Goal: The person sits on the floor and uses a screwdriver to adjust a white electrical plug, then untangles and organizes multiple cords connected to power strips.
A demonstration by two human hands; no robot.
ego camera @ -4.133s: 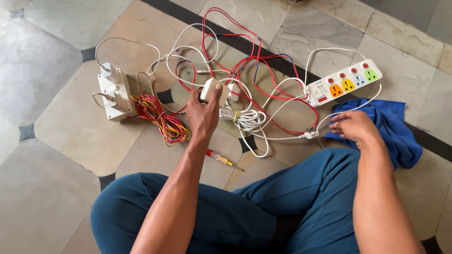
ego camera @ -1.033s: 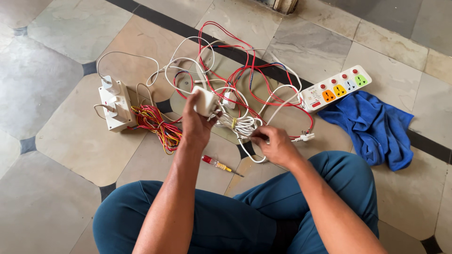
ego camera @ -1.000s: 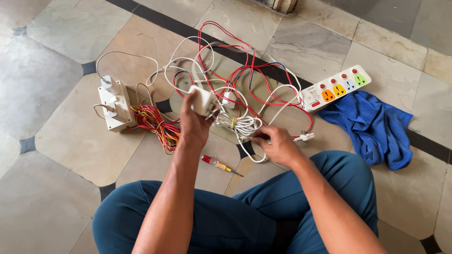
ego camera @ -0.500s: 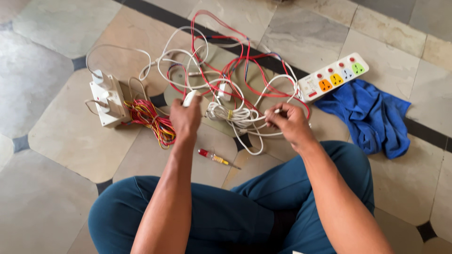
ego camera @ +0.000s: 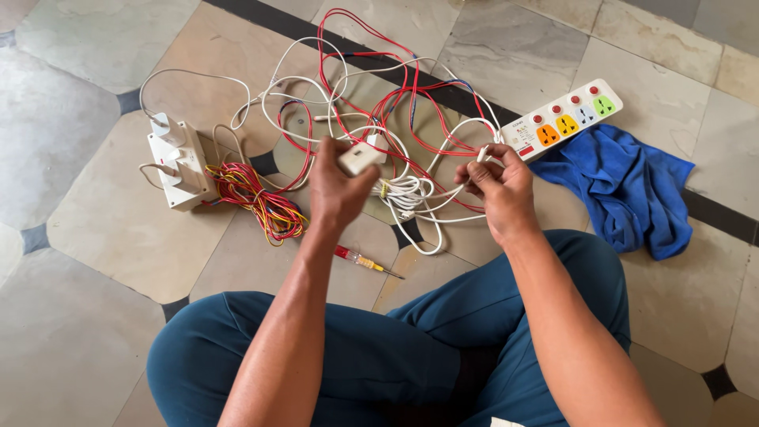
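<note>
I sit cross-legged on a tiled floor above a tangle of white and red wires (ego camera: 395,119). My left hand (ego camera: 336,186) is raised over the tangle and grips a small white plug-like block (ego camera: 360,156) by its end. My right hand (ego camera: 498,190) pinches a white cable (ego camera: 443,194) near its connector, lifted a little off the floor. The cable runs down into a white coil (ego camera: 407,194) between both hands. A red-handled screwdriver (ego camera: 364,261) lies on the floor just below my left wrist.
A white switch box (ego camera: 180,162) with a bundle of red and yellow wires (ego camera: 257,198) lies at the left. A white power strip (ego camera: 565,119) with coloured sockets lies at the upper right, beside a crumpled blue cloth (ego camera: 632,190). My blue-trousered knees fill the foreground.
My right hand left the blue cloth, came in to the coil, then moved up and right with the white cable. My left hand keeps holding the white block, now slightly lifted.
</note>
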